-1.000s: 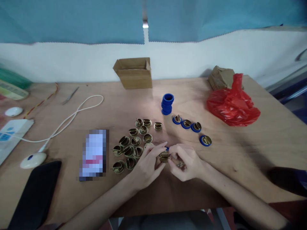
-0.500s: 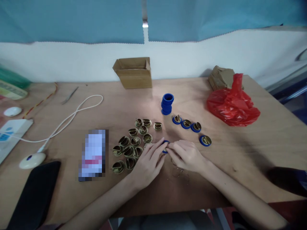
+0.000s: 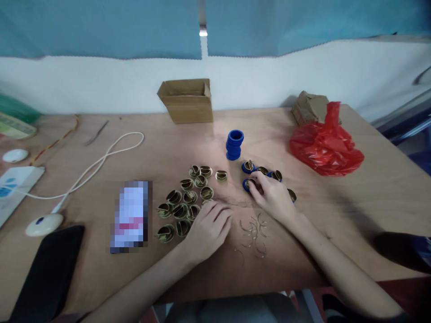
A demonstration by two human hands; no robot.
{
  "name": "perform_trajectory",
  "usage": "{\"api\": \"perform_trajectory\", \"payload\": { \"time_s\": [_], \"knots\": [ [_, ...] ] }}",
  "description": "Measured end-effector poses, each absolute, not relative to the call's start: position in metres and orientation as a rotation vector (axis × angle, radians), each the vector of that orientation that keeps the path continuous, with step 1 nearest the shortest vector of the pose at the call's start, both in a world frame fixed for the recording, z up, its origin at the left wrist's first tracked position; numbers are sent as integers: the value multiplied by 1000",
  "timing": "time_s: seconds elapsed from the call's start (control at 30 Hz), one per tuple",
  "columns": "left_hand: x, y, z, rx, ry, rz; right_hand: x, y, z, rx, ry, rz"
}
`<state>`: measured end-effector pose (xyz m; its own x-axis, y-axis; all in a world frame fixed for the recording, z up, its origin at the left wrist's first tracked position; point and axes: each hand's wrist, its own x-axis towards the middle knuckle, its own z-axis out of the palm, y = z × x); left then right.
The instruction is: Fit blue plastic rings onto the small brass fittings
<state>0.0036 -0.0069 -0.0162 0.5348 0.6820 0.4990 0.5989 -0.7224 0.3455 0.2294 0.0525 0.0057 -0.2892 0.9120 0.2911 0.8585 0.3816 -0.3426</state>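
Your right hand [image 3: 274,197] is out by the row of finished pieces [image 3: 249,167] — small brass parts sitting in blue rings — and its fingers pinch one more blue-ringed piece [image 3: 248,184] as it touches the desk [image 3: 336,211] just in front of that row. It looks like you are setting a done piece down with the others. Your left hand [image 3: 208,229] lies flat and loose on the desk, holding nothing, right beside the pile of bare brass parts [image 3: 186,199]. Your hands are apart. For the next move you probably need a new brass part from the pile and a ring from the stack of blue rings [image 3: 235,144] — the stack stands upright just behind the row. Some thin bent wire clips [image 3: 252,233] lie loose between your arms, so reach over them with care. The desk is plain brown wood. At the back stands an open cardboard box [image 3: 186,101] against a white wall, with blue cloth hanging above. To the right is a red plastic bag [image 3: 325,146], and to the left a white cable [image 3: 101,163] and a white mouse [image 3: 43,224].
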Motion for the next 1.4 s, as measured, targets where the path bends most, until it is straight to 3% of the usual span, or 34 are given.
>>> {"api": "perform_trajectory", "payload": {
  "time_s": [0.8, 1.4],
  "knots": [
    [0, 2, -14, 2564, 1454, 978, 242, 63, 2, -1747, -2284, -349],
    [-11, -2, -5, 2486, 1513, 779, 235, 67, 13, -1457, -2064, -85]
  ]
}}
